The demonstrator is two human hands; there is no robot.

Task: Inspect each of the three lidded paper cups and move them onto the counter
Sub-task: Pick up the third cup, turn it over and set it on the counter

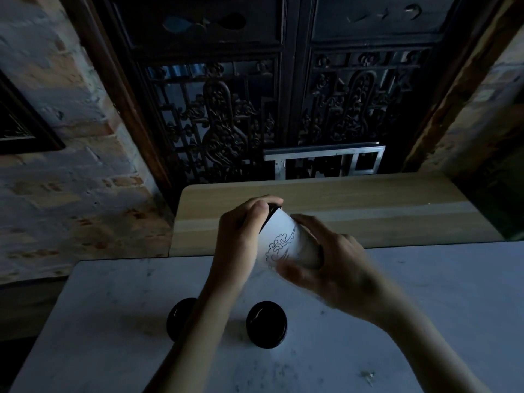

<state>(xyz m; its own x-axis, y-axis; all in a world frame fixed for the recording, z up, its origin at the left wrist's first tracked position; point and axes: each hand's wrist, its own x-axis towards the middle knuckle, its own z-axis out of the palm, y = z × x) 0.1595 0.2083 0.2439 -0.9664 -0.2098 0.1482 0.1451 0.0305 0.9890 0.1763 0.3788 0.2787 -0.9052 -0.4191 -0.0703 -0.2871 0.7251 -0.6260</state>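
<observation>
Head view: both hands grip one cup [286, 242]; two cups stand below.

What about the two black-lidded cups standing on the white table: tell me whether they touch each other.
Apart. The head view shows the left cup, partly behind the forearm, and the right cup with a bare strip of white table between them.

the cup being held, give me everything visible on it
The held cup is a white paper cup with a thin dark line drawing, cloud-like swirls, on its side. It has a black lid. It is tilted well off upright, lid end up and to the left, base down to the right, in the air above the pale table's far edge. The left hand grips the lid end; the right hand wraps the base.
</observation>
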